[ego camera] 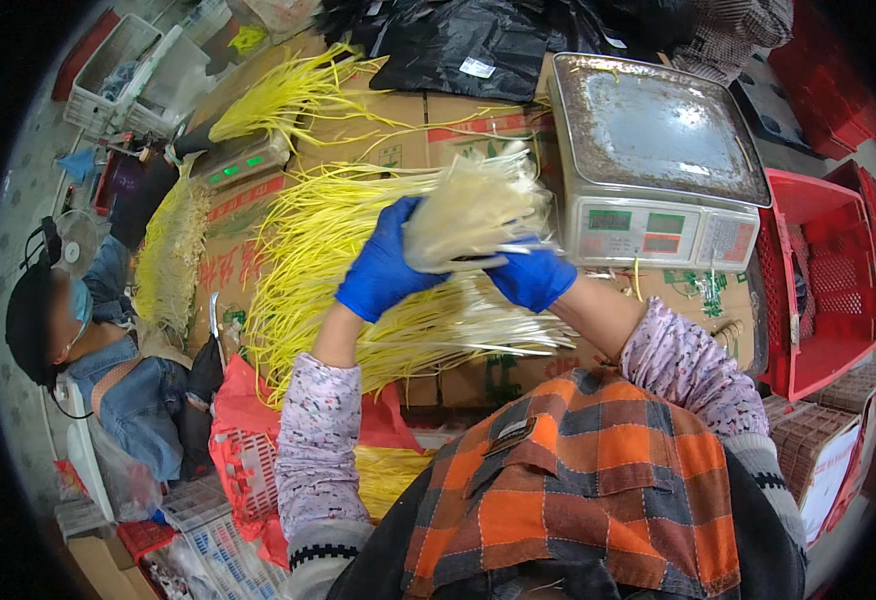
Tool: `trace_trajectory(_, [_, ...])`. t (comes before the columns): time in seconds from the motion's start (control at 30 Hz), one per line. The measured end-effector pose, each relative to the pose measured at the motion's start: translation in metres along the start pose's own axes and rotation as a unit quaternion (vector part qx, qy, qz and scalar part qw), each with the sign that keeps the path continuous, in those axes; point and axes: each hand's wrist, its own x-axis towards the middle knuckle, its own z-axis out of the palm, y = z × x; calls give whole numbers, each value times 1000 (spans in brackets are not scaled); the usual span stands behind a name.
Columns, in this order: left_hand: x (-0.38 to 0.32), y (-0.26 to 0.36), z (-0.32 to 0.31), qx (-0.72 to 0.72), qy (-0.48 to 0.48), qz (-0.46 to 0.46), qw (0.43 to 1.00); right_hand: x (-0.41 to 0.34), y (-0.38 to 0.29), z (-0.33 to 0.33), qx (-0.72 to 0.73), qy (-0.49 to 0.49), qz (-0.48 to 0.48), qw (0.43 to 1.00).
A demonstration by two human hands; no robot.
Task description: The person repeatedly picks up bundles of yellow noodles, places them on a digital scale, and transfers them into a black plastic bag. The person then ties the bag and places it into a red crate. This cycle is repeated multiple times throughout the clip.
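In blue gloves, my left hand [389,266] and my right hand [534,274] hold up a blurred bundle of pale stalks [479,214], its whitish ends towards the upper right. My left hand grips its left side; my right hand is at its lower right. Beneath both hands a wide heap of long yellow stalks with white ends [310,247], which look like blanched chives, lies across cardboard [400,150]. Right of the heap stands a digital scale [659,127] with a worn metal pan. Where the bundle's yellow ends lie, I cannot tell.
At the left a co-worker [134,397] in denim sits near more yellow stalks [171,255] and a small scale [239,169]. Black plastic bags [468,49] lie at the far edge. A red crate [832,352] stands right; a red-lined basket [239,457] stands lower left.
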Motion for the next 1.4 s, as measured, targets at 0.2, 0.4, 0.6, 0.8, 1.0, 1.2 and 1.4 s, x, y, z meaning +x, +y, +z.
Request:
trace_trajectory(0.2, [-10, 3, 26, -5, 40, -23, 999, -8, 18, 6, -67, 53, -25, 996])
trace_trajectory(0.4, [-3, -14, 12, -115, 74, -56, 989, -26, -38, 4, -125, -76, 124, 981])
trace_trajectory(0.6, [-2, -15, -7, -235, 17, -139, 962, -8, -30, 20, -208, -186, -10, 960])
trace_trajectory(0.8, [-16, -1, -41, -276, 71, -140, 948, 18, 1, 20, -209, -266, 67, 939])
trace_trajectory(1.0, [-20, 58, -131, -73, 157, -71, 982, 18, 1, 25, -197, -274, 91, 937])
trace_trajectory(1.2, [-13, 147, -223, 115, 172, -8, 978, 16, 4, 26, -198, -285, 87, 934])
trace_trajectory(1.4, [18, 197, -298, 386, 123, 7, 914, 13, 7, 27, -201, -272, 72, 938])
